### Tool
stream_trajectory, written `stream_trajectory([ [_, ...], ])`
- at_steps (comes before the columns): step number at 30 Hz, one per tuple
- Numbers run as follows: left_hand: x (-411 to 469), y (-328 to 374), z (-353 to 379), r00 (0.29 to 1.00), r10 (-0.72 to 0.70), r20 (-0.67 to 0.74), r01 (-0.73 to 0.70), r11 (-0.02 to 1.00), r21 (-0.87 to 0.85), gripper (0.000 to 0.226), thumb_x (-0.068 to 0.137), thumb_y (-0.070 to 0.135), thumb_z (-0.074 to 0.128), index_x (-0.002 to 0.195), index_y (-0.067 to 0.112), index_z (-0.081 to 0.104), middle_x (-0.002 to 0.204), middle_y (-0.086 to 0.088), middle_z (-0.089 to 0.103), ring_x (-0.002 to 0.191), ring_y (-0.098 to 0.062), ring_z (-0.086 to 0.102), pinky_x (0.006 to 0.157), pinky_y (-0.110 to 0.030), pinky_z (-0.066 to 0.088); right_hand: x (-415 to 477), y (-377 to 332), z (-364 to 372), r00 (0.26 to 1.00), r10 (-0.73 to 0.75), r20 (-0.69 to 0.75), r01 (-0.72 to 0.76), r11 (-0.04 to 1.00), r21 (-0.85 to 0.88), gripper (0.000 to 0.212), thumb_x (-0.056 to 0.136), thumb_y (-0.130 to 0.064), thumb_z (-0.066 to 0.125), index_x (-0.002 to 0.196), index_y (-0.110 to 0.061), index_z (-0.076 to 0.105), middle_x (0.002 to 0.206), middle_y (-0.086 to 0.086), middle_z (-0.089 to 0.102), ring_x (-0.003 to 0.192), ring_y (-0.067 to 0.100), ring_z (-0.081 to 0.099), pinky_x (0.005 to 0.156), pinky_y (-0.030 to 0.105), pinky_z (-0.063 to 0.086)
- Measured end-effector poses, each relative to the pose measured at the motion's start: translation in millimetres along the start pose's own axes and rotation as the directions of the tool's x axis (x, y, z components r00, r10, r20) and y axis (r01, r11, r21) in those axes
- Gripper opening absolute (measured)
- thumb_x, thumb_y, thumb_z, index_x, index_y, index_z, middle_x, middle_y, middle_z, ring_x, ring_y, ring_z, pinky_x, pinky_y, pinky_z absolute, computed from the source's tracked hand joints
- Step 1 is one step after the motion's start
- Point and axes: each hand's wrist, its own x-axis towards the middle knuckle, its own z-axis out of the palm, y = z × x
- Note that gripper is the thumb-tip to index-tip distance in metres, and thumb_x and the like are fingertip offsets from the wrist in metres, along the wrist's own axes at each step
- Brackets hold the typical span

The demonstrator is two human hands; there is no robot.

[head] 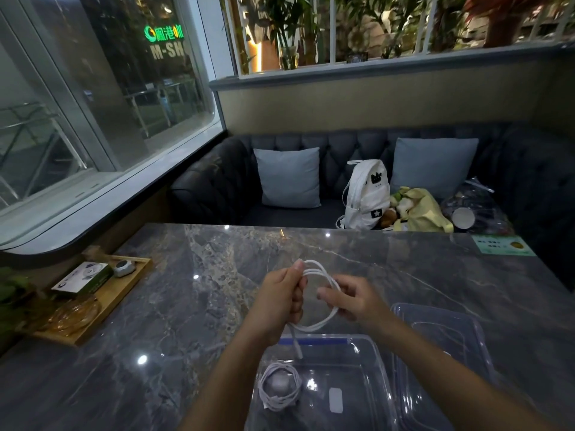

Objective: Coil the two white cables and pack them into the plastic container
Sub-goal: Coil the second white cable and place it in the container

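Behind the window glass at the upper left glows a green neon sign (pixel 164 33) with characters too small to read. Pale letters below it read "M-SH" before the frame cuts them off. On the dark grey marble table (pixel 193 321) at the left edge lies a light wooden tray (pixel 127 295) carrying a small printed box whose text is too blurred to read.

Near the centre, the left hand (pixel 280 303) is raised above the table, forearm reaching in from below. Its fingers are curled round several loops of a white cable (pixel 325 323), thumb pressed on top. The loops form an oval whose long axis runs from far to near. One loose end hangs straight down from this fist, its plug pointing at the container.

Below stands a clear rectangular plastic container (pixel 368 349) with a blue strip on its far rim. In its left part lies a second white cable, already coiled (pixel 280 387) into a flat ring.

The right hand (pixel 357 301) grips the right side of the held loops, its fingers bent round them, thumb pointing left.

Right of the container lies a clear plastic lid (pixel 466 334). On the sofa beyond stands a white backpack (pixel 367 194) bearing a white star on a black patch. At the table's far right is a green sticker (pixel 502 245), its writing illegible.
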Motion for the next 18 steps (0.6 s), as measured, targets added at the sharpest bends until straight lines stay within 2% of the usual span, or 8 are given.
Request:
stream_trajectory([
  [2,2,4,-7,1.0,-0.01,-0.024,0.009,1.0,-0.026,0.041,0.096,0.032,0.042,0.059,0.016,0.045,0.038,0.012,0.03,0.031,-0.003,0.023,0.032,-0.014,0.023,-1,-2,-6,1.0,-0.009,-0.008,0.009,0.999,-0.036,0.016,0.076,-0.019,0.071,0.068,-0.01,0.061,0.042,-0.011,0.05,0.037,-0.003,0.041,0.04,0.006,0.031],
  [4,2,5,-12,0.999,-0.031,-0.015,0.031,0.999,-0.033,0.041,0.096,0.032,0.043,0.058,0.016,0.046,0.037,0.012,0.03,0.031,-0.003,0.022,0.031,-0.014,0.023,-1,-5,-15,0.999,-0.035,-0.041,0.032,0.997,-0.068,0.01,0.079,-0.009,0.067,0.069,-0.01,0.065,0.042,-0.013,0.055,0.038,-0.004,0.045,0.04,0.005,0.032],
  [7,-2,3,-12,0.998,-0.066,-0.016,0.066,0.998,-0.009,0.042,0.095,0.031,0.044,0.056,0.016,0.045,0.037,0.012,0.029,0.031,-0.003,0.021,0.031,-0.014,0.022,1,-7,-26,0.995,-0.053,-0.082,0.043,0.992,-0.118,0.009,0.079,0.003,0.064,0.072,0.0,0.067,0.041,-0.013,0.058,0.037,-0.005,0.047,0.04,0.004,0.033],
  [14,-2,3,-9,0.992,-0.116,-0.057,0.115,0.993,-0.02,0.039,0.092,0.013,0.044,0.053,0.016,0.04,0.037,0.011,0.025,0.03,-0.003,0.018,0.03,-0.012,0.017,5,-8,-35,0.981,0.044,-0.186,-0.072,0.987,-0.146,0.018,0.082,-0.005,0.064,0.066,-0.011,0.068,0.038,-0.01,0.051,0.036,-0.001,0.039,0.038,0.01,0.031],
  [16,-3,3,-9,0.992,-0.104,-0.068,0.105,0.994,0.008,0.04,0.093,0.013,0.044,0.053,0.016,0.04,0.037,0.011,0.025,0.03,-0.003,0.018,0.031,-0.012,0.017,6,-9,-37,0.981,0.097,-0.166,-0.125,0.978,-0.167,0.018,0.083,-0.009,0.064,0.066,-0.012,0.069,0.043,-0.007,0.05,0.038,0.005,0.04,0.037,0.015,0.032],
  [18,-3,1,-7,0.993,-0.081,-0.087,0.086,0.994,0.062,0.042,0.094,0.014,0.044,0.051,0.017,0.041,0.036,0.012,0.027,0.031,-0.003,0.019,0.032,-0.013,0.018,6,-8,-37,0.983,0.16,-0.085,-0.175,0.958,-0.227,0.015,0.086,-0.013,0.061,0.073,-0.01,0.069,0.053,-0.001,0.054,0.045,0.009,0.045,0.041,0.018,0.036],
])
